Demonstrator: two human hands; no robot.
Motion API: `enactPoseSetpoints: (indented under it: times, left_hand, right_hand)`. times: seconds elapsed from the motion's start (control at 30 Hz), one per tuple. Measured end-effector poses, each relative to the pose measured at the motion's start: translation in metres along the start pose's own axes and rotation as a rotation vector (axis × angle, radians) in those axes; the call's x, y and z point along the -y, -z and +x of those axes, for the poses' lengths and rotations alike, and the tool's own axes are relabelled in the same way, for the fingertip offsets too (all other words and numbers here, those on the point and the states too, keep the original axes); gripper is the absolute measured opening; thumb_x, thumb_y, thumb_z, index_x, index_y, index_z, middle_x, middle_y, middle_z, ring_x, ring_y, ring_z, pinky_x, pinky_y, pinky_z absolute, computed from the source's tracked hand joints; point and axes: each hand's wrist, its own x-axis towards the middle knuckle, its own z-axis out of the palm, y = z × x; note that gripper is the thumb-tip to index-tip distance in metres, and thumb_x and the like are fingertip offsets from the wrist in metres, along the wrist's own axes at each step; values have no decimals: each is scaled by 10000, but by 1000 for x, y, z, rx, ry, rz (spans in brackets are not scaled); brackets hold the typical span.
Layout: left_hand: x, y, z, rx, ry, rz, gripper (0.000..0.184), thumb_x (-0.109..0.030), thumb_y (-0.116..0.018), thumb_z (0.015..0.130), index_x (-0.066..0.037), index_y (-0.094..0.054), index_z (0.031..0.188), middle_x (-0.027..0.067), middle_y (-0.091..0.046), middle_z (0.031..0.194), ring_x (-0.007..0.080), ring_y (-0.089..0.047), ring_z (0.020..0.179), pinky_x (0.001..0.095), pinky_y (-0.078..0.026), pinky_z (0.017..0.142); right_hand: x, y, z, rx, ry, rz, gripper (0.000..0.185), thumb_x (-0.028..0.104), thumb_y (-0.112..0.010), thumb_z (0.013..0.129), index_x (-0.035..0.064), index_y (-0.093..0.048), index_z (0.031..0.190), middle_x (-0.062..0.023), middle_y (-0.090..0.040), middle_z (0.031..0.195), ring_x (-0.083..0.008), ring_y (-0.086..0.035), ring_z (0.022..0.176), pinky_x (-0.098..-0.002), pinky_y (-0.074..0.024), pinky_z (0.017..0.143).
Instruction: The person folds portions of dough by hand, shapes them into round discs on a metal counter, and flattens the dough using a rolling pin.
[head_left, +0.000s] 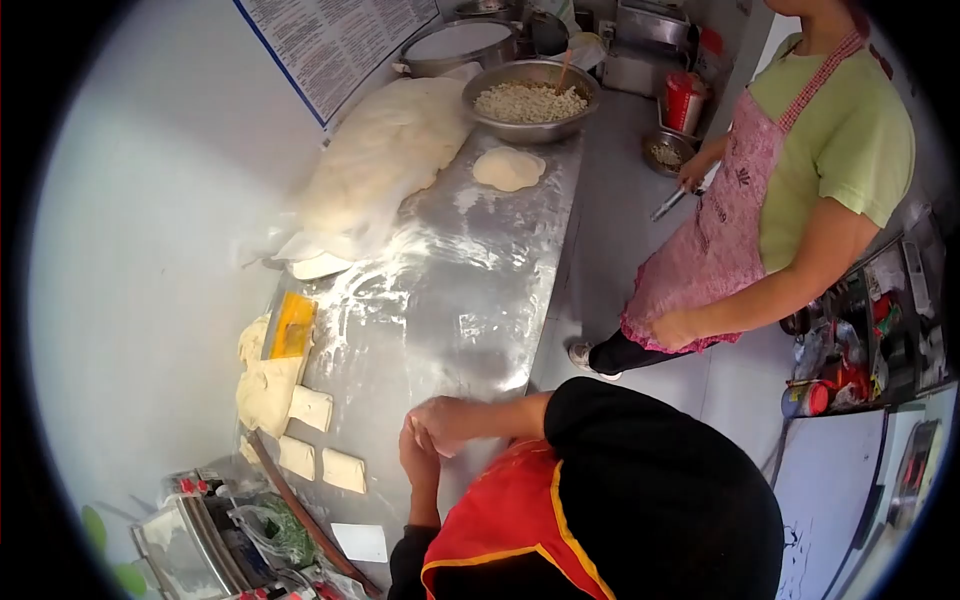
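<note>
My right hand point(445, 421) and my left hand point(414, 440) are closed together over the near part of the floured metal table point(440, 330). Their fingers are pressed against each other, and what lies between them, if anything, is hidden. To their left lie several folded square dough pieces point(344, 470). Beyond these is a larger piece of dough point(268, 392) against the wall, with a yellow scraper point(292, 326) at its far end. Farther up the table sits a flattened round of dough point(508, 169).
A large dough mass point(390, 140) under plastic lies along the wall. Behind it stand a metal bowl of chopped filling point(530, 103) and a big pot point(458, 45). A brown stick point(305, 515) lies near left. A co-worker in a pink apron point(715, 230) stands right, holding a metal-coloured tool.
</note>
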Motion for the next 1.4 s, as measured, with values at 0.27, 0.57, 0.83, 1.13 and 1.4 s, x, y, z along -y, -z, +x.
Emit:
enactPoseSetpoints:
  times: [0.27,0.57,0.83,1.13,1.4]
  left_hand:
    - [1,-17,-38,215,-168,432,585,-197,-482,921,50,-281,1413,265,-253,1477,430,-213,1381,486,-179,1134]
    - [28,-11,-25,212,-173,251,489,-177,-486,935,38,-376,1361,248,-308,1451,373,-308,1342,433,-250,1107]
    - [-3,3,-59,118,796,-921,232,-131,-483,921,23,-558,1079,95,-623,874,172,-614,800,279,-488,662]
    - [3,1,-69,-35,858,-1199,256,-145,-560,903,-17,-530,1122,64,-615,872,149,-598,756,249,-474,649]
    - [5,5,-38,-151,761,-829,221,-210,-565,920,-42,-590,1062,-26,-535,781,64,-486,692,218,-394,593]
  right_hand:
    - [-48,-53,-22,-503,478,-363,515,303,-547,879,-113,-532,1181,-232,-531,1258,-357,-455,1227,-443,-291,1079]
    - [-32,-3,4,-56,260,-429,461,365,-618,740,19,-629,1046,-164,-602,1133,-325,-516,1118,-402,-371,1000]
    - [-51,-75,78,69,334,-304,394,328,-709,576,12,-679,810,-175,-647,840,-340,-626,838,-433,-494,777]
    - [-57,-44,105,269,73,-101,349,291,-662,603,-12,-660,777,-238,-636,755,-366,-641,688,-461,-509,612]
    - [-121,-11,23,-167,-295,645,388,287,-688,782,37,-507,1017,-98,-587,788,-191,-608,706,-326,-488,554]
